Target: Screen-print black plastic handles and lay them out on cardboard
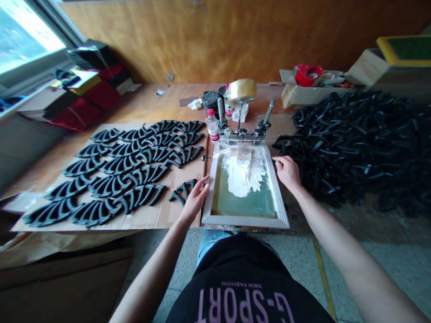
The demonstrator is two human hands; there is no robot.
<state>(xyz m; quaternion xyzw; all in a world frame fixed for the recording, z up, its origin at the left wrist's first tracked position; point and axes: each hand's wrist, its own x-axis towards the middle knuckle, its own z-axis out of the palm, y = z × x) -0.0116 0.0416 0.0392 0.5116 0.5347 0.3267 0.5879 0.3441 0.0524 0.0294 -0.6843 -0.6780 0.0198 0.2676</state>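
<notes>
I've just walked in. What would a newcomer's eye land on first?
Probably the bright white paste smeared on the green screen of a pale frame in the middle, with the left hand and right hand on either side. Next come curved black pieces in rows on cardboard at the left, and a jumbled black heap at the right.

Single head-worn camera, looking forward and down across workbench [144,104], close above.
</notes>
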